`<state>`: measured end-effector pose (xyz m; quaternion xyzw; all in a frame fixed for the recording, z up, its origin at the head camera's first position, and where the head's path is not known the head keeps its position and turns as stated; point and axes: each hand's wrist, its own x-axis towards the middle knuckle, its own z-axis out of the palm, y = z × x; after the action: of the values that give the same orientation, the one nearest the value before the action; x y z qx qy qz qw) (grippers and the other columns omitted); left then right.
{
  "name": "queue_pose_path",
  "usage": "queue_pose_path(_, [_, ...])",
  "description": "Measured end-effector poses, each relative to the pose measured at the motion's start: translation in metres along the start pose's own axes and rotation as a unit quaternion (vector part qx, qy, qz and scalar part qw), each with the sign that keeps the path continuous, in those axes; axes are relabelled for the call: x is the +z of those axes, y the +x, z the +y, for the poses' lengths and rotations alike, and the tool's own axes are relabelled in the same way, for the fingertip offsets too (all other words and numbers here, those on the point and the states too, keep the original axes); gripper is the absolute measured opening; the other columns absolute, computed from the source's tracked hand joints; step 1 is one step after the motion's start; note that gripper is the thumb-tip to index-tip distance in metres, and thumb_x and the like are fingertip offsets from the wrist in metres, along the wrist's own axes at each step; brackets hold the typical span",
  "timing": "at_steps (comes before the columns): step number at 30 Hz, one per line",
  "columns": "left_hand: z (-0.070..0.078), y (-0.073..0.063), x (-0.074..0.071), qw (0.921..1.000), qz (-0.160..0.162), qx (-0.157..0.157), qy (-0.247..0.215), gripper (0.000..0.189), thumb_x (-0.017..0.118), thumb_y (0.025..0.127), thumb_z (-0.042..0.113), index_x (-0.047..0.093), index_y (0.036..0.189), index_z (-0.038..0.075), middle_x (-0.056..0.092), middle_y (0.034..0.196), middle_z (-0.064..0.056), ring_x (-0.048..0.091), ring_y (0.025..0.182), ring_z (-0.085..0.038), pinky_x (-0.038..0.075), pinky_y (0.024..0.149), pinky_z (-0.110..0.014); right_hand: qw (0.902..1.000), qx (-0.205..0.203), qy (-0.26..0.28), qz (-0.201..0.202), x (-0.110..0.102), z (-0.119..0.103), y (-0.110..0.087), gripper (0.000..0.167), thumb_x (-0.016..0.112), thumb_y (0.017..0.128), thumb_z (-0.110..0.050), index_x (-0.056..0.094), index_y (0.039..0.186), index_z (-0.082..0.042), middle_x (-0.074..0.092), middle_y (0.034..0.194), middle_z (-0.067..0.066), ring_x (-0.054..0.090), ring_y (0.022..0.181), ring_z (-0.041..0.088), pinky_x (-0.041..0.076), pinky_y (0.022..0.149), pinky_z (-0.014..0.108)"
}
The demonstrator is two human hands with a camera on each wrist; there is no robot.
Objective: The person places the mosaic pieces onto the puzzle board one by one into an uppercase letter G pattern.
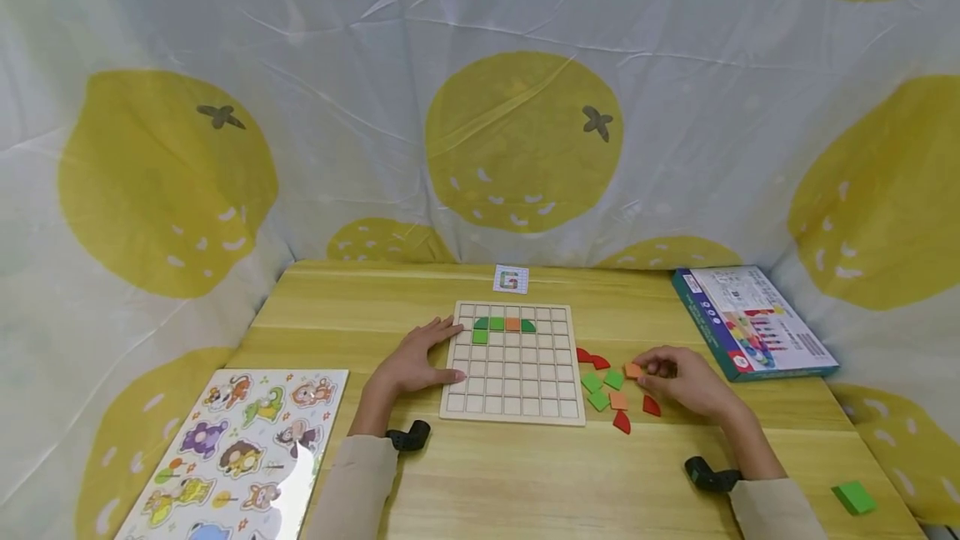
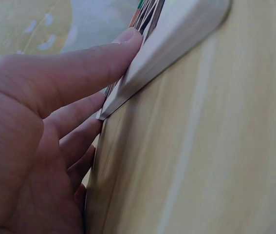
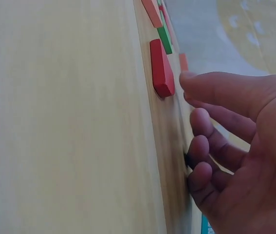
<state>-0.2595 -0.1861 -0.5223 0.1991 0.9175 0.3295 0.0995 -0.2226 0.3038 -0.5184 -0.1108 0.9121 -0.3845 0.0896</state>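
A wooden grid board (image 1: 512,412) lies on the table with green and orange tiles set in its upper rows. My left hand (image 1: 408,363) rests at the board's left edge, thumb and fingers spread and fairly straight; in the left wrist view the thumb (image 2: 79,73) touches the board's rim (image 2: 152,63). At the right, my right hand (image 1: 686,379) pinches an orange square tile (image 1: 633,371) between thumb and index finger, the other fingers curled. Beside it lie loose green squares (image 1: 592,382), another orange square (image 1: 618,401) and red quarter-circle pieces (image 1: 622,422). One red piece (image 3: 161,70) shows close in the right wrist view.
A small pattern card (image 1: 511,279) lies behind the board. A boxed set (image 1: 757,323) is at the back right, an animal puzzle board (image 1: 247,440) at the front left. A green block (image 1: 854,497) sits near the right edge. A lemon-print cloth (image 1: 337,123) encloses the table.
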Motion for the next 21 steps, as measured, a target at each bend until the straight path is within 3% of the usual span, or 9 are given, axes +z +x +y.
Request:
queue_pose_path(13, [0.002, 0.001, -0.001, 0.9999, -0.007, -0.013, -0.007, 0.086, 0.083, 0.083, 0.043, 0.046, 0.157, 0.021, 0.028, 0.171, -0.002, 0.015, 0.161, -0.03, 0.011, 0.131, -0.057, 0.9979, 0.024, -0.016, 0.058, 0.012, -0.025, 0.011, 0.031, 0.077, 0.094, -0.032, 0.075, 0.12, -0.016, 0.068, 0.105, 0.004, 0.056, 0.092, 0.022, 0.051, 0.073, 0.024])
queue_pose_path(21, [0.002, 0.001, -0.002, 0.9999, -0.005, -0.012, -0.004, 0.087, 0.083, 0.082, 0.045, 0.046, 0.157, 0.021, 0.029, 0.171, -0.002, 0.016, 0.161, -0.03, 0.011, 0.131, -0.056, 0.9962, -0.033, -0.004, 0.08, 0.029, -0.052, 0.026, 0.026, 0.08, 0.092, -0.023, 0.077, 0.116, -0.015, 0.064, 0.095, 0.002, 0.054, 0.087, 0.02, 0.049, 0.07, 0.025])
